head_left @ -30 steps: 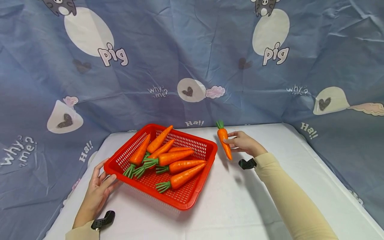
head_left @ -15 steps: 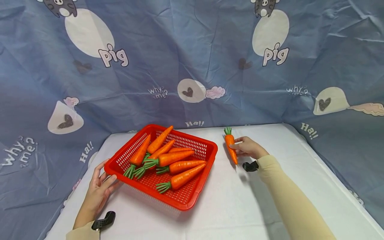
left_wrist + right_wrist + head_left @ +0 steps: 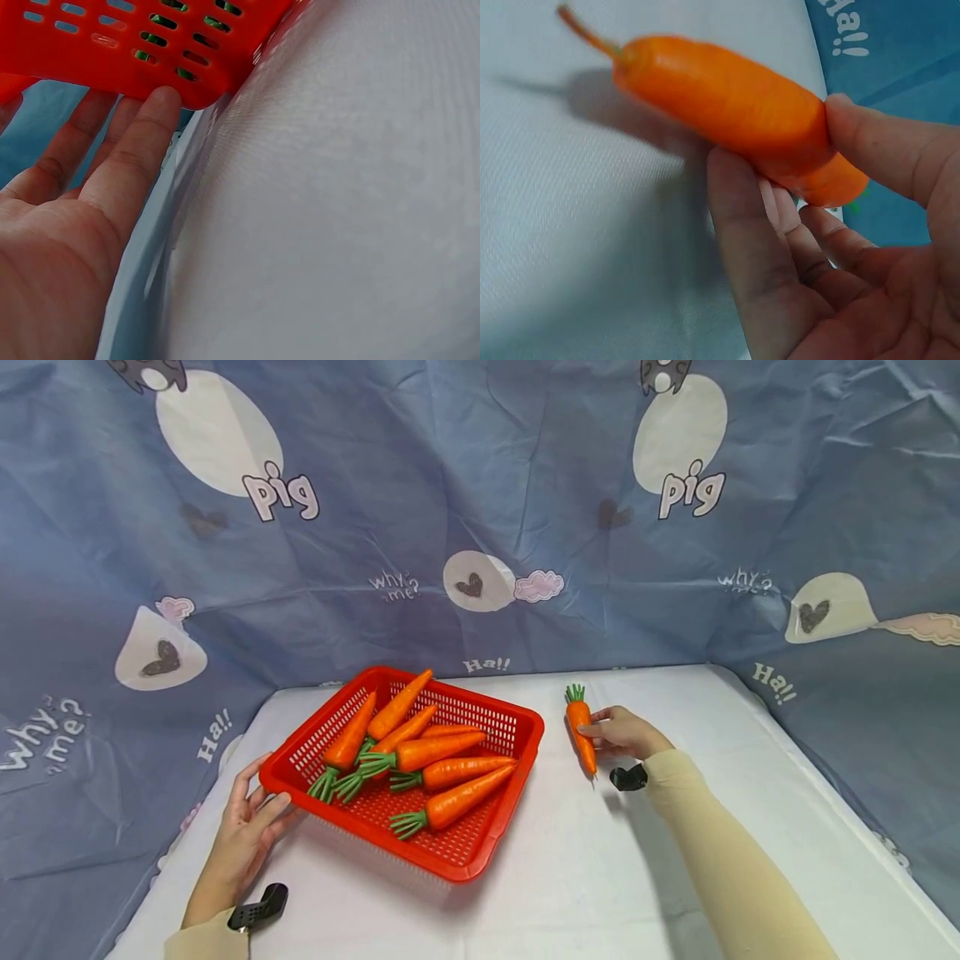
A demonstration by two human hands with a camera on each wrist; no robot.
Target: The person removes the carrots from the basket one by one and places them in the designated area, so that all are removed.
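A red plastic basket (image 3: 504,827) with perforated walls sits left of centre, holding several carrots (image 3: 467,796) with green tops. At its left corner, my left hand (image 3: 243,835) grips the rim, thumb over the edge. From the left wrist view, the fingers of that hand (image 3: 82,217) touch the lower side of the basket (image 3: 97,67). Right of the basket, a single carrot (image 3: 581,732) is pinched between the thumb and fingers of my right hand (image 3: 622,732). Close up in the right wrist view, this carrot (image 3: 727,97) hangs just over the cloth, its shadow beneath.
White cloth (image 3: 570,877) covers the table. A blue printed curtain (image 3: 480,510) rises behind it and along both sides. Each wrist wears a black device, one on the left (image 3: 258,906) and one on the right (image 3: 628,777).
My right hand has moved the carrot to the right, toward me and lower, closer to the cloth. The left hand and the basket have stayed in place.
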